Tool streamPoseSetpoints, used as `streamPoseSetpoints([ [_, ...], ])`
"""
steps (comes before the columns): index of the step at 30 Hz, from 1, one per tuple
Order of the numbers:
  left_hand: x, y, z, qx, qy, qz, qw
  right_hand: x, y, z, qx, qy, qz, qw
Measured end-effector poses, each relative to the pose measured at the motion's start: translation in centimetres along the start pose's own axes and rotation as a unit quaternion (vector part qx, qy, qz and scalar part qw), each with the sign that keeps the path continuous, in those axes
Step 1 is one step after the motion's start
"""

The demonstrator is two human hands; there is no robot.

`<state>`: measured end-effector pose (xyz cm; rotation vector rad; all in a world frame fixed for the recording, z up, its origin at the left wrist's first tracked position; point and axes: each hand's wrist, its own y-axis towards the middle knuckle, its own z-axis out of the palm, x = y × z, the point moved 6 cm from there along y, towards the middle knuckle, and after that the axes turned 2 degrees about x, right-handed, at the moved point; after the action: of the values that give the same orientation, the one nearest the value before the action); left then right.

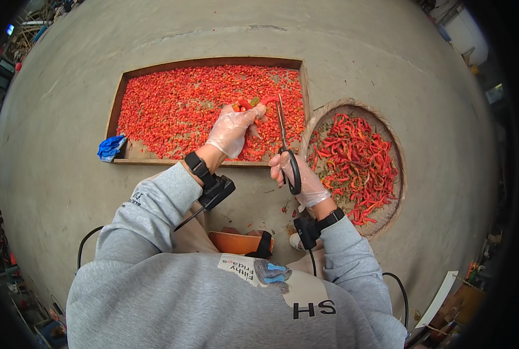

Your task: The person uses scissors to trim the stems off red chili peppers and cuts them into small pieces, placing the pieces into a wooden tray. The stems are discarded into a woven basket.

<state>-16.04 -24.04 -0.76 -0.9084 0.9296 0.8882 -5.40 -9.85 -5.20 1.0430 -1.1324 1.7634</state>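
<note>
My left hand, in a clear plastic glove, is closed on several red chili peppers. It hovers over a shallow wooden tray spread with cut red chili pieces. In my gloved right hand is a pair of scissors with black handles. Their blades point away from me, and the tips lie beside a red pepper that sticks out to the right of my left fingers. Whether the blades touch it, I cannot tell.
To the right of the tray stands a round woven basket with whole red chilies. A crumpled blue bag sits at the tray's near left corner. Scraps lie on the concrete floor near an orange board between my legs.
</note>
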Motion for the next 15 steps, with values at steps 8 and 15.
streamPoseSetpoints([
  [8, 0.0, -0.4, 0.7, 0.034, 0.054, 0.012, 0.998, 0.9, 0.0, 0.1, -0.018, 0.013, -0.007, 1.000],
  [15, 0.0, -0.2, -0.1, -0.004, 0.022, -0.011, 1.000, 1.0, -0.4, -0.2, -0.043, -0.016, 0.017, 0.999],
])
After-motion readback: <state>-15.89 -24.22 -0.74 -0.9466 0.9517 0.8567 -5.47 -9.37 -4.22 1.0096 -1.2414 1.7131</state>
